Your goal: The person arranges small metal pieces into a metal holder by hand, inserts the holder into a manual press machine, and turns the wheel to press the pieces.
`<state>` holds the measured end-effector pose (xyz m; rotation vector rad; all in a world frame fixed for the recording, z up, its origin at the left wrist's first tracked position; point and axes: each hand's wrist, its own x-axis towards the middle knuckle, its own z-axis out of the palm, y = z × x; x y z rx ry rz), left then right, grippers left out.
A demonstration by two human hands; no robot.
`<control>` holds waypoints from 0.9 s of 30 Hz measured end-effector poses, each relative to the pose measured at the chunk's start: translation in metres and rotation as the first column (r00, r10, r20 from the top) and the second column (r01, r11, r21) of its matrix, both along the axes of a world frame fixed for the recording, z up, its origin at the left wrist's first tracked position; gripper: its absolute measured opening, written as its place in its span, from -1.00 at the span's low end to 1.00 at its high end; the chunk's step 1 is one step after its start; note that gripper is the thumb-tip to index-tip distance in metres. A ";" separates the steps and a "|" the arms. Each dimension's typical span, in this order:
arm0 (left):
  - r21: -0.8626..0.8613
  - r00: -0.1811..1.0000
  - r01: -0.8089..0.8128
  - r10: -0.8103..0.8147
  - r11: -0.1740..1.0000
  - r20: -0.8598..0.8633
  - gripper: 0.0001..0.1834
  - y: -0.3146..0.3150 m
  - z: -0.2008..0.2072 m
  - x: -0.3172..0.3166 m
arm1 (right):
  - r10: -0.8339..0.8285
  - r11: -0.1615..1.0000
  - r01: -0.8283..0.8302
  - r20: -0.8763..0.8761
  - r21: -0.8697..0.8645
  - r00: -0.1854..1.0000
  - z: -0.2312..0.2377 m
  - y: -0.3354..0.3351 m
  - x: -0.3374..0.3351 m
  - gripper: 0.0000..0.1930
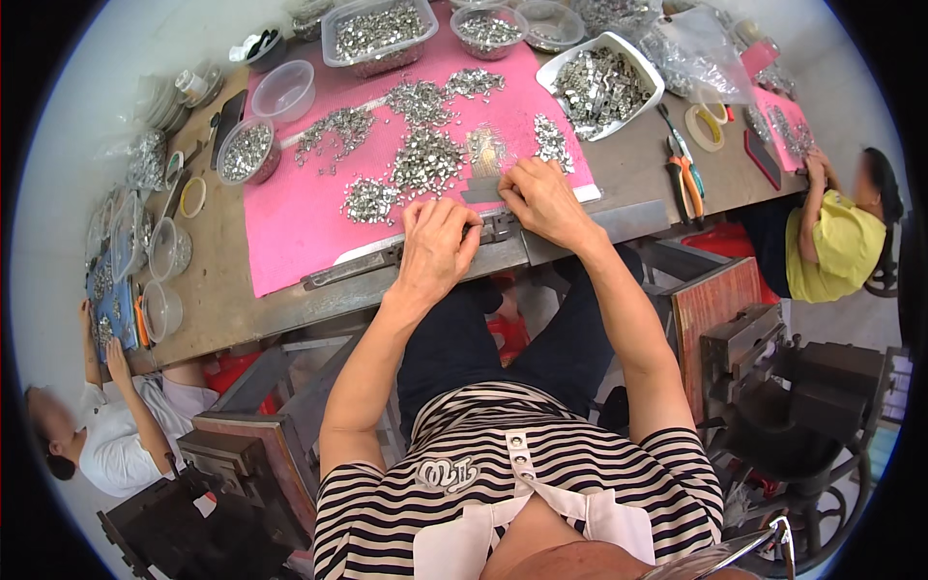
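— Where do the hands sit?

— Both rest at the near edge of the pink felt mat (290,213). The left hand (435,249) lies palm down with fingers curled over a long dark metal bar (387,259) that runs along the table's front edge. The right hand (541,198) is just beside it, fingers bent and pressing a small grey metal strip (480,190); whether it actually pinches the strip I cannot tell.

— And the small silver metal pieces?

— Heaped on the mat just beyond the fingertips; the nearest heap (425,159) lies right above both hands. I count about seven loose heaps.

— Containers?

— A white rectangular tray (646,75) of pieces sits to the right, and a clear plastic tub (379,34) at the far edge. Two other people work at the table's ends.
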<state>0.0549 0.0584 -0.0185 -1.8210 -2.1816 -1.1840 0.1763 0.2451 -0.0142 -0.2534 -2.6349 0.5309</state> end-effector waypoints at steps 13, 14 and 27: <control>0.077 0.952 -0.304 0.306 0.949 -0.013 -0.61 -0.056 -0.006 0.001 | 0.136 0.991 -0.137 -0.136 0.002 0.981 0.003 -0.050 0.005 -0.87; 0.049 0.935 -0.347 0.350 0.937 -0.060 -0.55 -0.059 -0.007 0.001 | 0.141 0.990 -0.136 -0.135 0.046 0.981 0.002 -0.051 0.005 -0.87; 0.074 0.925 -0.370 0.375 0.926 -0.064 -0.51 -0.060 -0.029 -0.002 | 0.051 0.989 -0.076 -0.185 -0.129 0.981 -0.006 -0.055 0.003 -0.87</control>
